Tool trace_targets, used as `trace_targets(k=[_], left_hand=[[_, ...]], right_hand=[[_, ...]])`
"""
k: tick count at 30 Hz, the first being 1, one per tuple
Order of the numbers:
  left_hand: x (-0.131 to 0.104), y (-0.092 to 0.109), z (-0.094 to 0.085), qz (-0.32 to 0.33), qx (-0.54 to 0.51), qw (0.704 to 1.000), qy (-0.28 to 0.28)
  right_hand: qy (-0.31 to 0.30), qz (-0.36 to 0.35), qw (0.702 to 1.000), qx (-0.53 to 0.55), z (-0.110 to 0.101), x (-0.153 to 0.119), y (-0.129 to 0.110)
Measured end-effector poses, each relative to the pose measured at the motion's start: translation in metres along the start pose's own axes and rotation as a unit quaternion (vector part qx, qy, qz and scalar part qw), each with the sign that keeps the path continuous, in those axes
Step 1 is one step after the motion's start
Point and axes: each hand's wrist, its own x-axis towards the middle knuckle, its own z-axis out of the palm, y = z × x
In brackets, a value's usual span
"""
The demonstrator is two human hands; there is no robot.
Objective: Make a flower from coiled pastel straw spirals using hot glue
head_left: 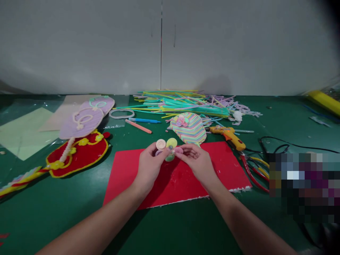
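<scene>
Above a red sheet [180, 184] I hold a small flower [171, 143] made of coiled pastel discs, in cream, yellow, pink, purple and green. My left hand [151, 163] is closed on its left side, the thumb lying over the flower's middle. On the right, my right hand [197, 161] pinches the flower at the pink coil, thumb and forefinger together. Just behind the hands lies a striped pastel fan-shaped piece [188, 129] with a pink flower cluster on it.
Pipe cleaners [183, 104] lie heaped at the back. A yellow glue gun [228, 136] and red-handled pliers [252, 171] are at right. At left lie a red fan [79, 156], a purple fan [85, 118] and a pale green sheet [26, 132]. Two markers [145, 120] lie behind the red sheet.
</scene>
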Motion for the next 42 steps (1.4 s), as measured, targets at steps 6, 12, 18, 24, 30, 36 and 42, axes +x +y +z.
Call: trace_targets(k=[6, 12, 18, 24, 30, 36, 42], left_hand=[[0.001, -0.001, -0.001, 0.006, -0.016, 1.000, -0.018], [0.003, 0.001, 0.000, -0.001, -0.057, 0.996, -0.065], [0.002, 0.000, 0.000, 0.002, -0.050, 0.997, -0.056], [-0.002, 0.001, 0.002, 0.000, -0.066, 0.996, -0.067], [-0.003, 0.001, 0.002, -0.023, -0.103, 0.992, -0.073], [0.003, 0.005, -0.004, -0.005, -0.099, 0.988, -0.116], [0.019, 0.031, -0.019, 0.008, 0.047, 0.990, -0.130]], right_hand=[[0.013, 0.020, 1.000, 0.012, 0.000, 0.001, -0.001], [0.059, 0.040, 0.996, 0.050, -0.004, 0.003, -0.004], [0.020, 0.031, 0.996, 0.077, 0.001, 0.004, -0.002], [-0.002, 0.011, 0.999, 0.042, 0.000, 0.002, -0.006], [-0.042, 0.012, 0.997, 0.060, 0.001, 0.000, -0.005], [-0.033, 0.021, 0.996, 0.082, -0.001, 0.001, -0.006], [-0.116, 0.017, 0.993, 0.024, -0.003, -0.002, -0.007]])
